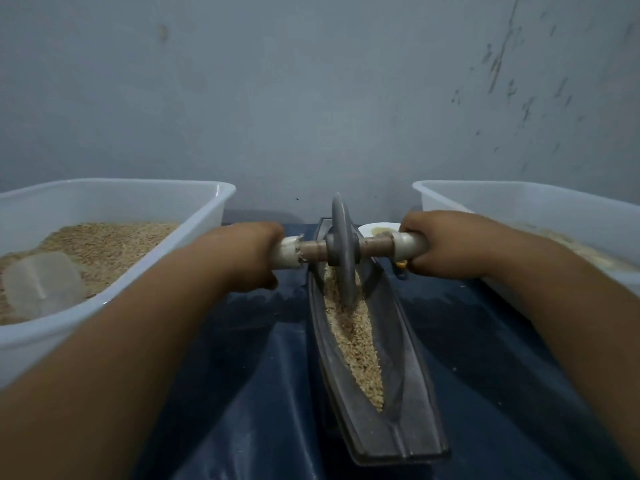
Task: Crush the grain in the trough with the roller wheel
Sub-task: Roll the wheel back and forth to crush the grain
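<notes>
— What carries it all?

— A bench under a dark blue cloth (242,393). A white plastic tub of husked grain (114,199) sits at nine o'clock, a second white plastic tub (485,195) at three.

— And the task's own thing?

— The long grey boat-shaped metal trough (408,403) lies between the tubs, its long axis running from six o'clock, nearest the person, toward twelve, leaning slightly left as it goes. A pale line of tan grain (356,341) fills its groove.

— The wheel?

— The grey metal roller wheel (343,251) stands upright on edge in the grain toward the far end, its wooden axle lying crosswise, nine to three.

— The grip?

— The left hand (242,258) is clenched round the white sleeve at the axle's nine o'clock end, the right hand (440,244) round the three o'clock end. Both look about equally far from the wheel.

— So the next stroke?

— I'd judge it a pull toward six o'clock, where most of the grain lies.
</notes>
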### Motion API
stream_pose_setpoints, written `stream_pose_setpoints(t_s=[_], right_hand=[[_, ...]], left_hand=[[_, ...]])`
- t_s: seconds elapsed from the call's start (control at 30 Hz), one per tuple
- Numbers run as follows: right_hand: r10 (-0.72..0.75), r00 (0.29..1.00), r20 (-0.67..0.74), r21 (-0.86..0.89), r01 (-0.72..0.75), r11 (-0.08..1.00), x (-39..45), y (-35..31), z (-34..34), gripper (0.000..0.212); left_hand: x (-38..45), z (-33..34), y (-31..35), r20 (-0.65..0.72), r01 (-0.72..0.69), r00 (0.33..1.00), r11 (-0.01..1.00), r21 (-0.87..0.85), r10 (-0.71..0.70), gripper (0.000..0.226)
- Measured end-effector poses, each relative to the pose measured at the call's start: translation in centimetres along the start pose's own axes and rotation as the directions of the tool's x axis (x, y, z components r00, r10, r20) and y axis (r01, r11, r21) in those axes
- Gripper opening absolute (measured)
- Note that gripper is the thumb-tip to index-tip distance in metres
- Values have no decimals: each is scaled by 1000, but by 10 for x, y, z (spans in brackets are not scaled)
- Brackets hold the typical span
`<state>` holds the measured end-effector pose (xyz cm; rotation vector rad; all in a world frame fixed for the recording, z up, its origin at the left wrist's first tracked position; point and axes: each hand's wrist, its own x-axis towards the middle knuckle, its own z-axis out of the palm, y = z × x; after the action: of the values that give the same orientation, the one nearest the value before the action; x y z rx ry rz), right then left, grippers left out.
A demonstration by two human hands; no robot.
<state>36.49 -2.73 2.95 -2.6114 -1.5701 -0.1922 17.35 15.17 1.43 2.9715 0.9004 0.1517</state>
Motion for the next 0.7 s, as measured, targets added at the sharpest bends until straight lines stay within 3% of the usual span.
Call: stream_pose_setpoints(t_s=[0.07, 0.13, 0.23, 0.3, 0.37, 0.47, 0.53, 0.57, 0.63, 0.7], right_hand=[[15, 977, 214, 3, -16, 1000, -7, -1, -12, 23], [28, 905, 426, 13, -37, 999, -17, -5, -24, 24], [-22, 827, 562, 102, -44, 994, -27, -11, -33, 28], [-23, 837, 546, 89, -30, 996, -26, -14, -30, 26], [-5, 907, 421, 44, -15, 999, -17, -14, -20, 24], [-2, 999, 37, -47, 3, 999, -1, -11, 6, 21], [-15, 979, -204, -137, -13, 990, 6, -10, 21, 17], [-22, 964, -263, -159, -20, 987, 7, -10, 25, 15], [-21, 979, -205, -158, -12, 987, 9, -7, 24, 15], [9, 998, 58, -59, -6, 998, 6, -5, 12, 21]], left_hand=[[-3, -9, 4, 97, -26, 995, 1000, 5, 26, 34], [-10, -21, 9, 258, -54, 965, 998, 11, 49, 29], [-19, -31, 15, 415, -85, 906, 996, -6, 80, 28], [-19, -29, 16, 412, -86, 907, 996, -16, 85, 26], [-14, -19, 13, 303, -64, 950, 997, -30, 70, 25], [-1, 4, 7, -48, 3, 999, 1000, 7, -3, 21], [5, 15, 6, -239, 28, 971, 998, 50, -15, 15], [6, 16, 6, -270, 24, 963, 998, 52, -9, 15], [7, 10, 7, -183, 2, 983, 999, 52, 8, 18], [2, -5, 10, 32, -22, 999, 1000, 1, 22, 21]])
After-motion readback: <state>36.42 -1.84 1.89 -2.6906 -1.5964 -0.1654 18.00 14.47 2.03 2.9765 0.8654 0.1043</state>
